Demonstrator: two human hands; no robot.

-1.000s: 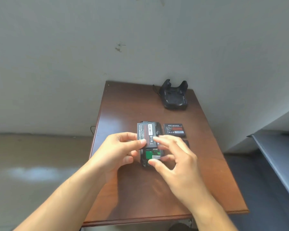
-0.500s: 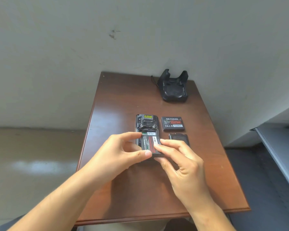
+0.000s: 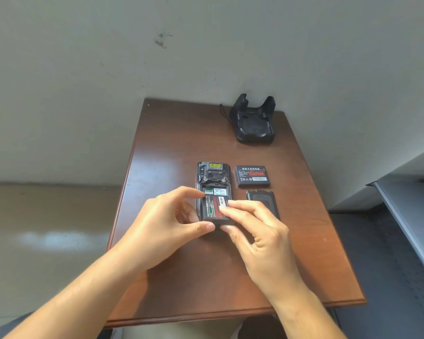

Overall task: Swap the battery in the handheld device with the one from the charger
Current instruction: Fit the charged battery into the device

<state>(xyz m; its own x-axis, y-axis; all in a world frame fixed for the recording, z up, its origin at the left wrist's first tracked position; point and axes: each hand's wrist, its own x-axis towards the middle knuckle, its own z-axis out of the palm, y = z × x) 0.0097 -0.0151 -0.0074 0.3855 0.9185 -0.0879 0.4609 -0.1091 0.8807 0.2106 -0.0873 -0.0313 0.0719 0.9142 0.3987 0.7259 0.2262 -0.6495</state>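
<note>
Both hands pinch the battery, left hand and right hand on opposite sides, its long axis along the device, near end raised.

Two bare forearms enter from the near edge. Left hand and right hand: no gloves, rings, watch or sleeves seen up to the frame edge. Fingernails short, unpainted. Dark fabric at near left corner, item unclear.
</note>
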